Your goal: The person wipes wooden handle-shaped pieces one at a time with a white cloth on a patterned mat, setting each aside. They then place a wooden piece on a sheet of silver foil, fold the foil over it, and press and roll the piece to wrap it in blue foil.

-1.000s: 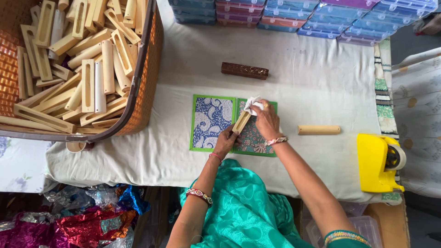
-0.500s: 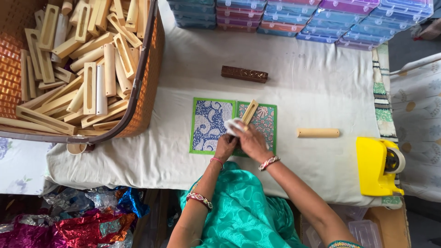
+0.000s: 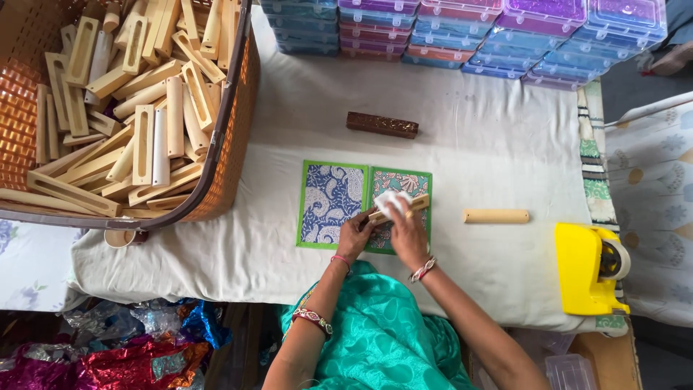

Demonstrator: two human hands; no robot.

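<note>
While the left hand (image 3: 355,235) pinches the wooden piece (image 3: 399,210) steady atop the green-bordered paper (image 3: 364,206), the right hand (image 3: 404,230), closed on a white cloth (image 3: 392,201), should wipe along its length with even pressure.

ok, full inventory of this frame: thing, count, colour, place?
wooden piece: one, pale, held over the patterned sheets
white cloth: one, white, pressed on that piece
patterned sheets: two, green-edged, blue and teal, centre of the table
dark carved box: one, brown, behind the sheets
wooden cylinder: one, pale, right of the sheets
basket: one, orange, left, full of many pale slotted wooden pieces
plastic boxes: many, blue, purple and pink, stacked along the far edge
tape dispenser: one, yellow, right
table cloth: one, white
foil wrap: heap, pink and blue, lower left
left hand: holds the wooden piece's near end
right hand: holds the cloth
</note>
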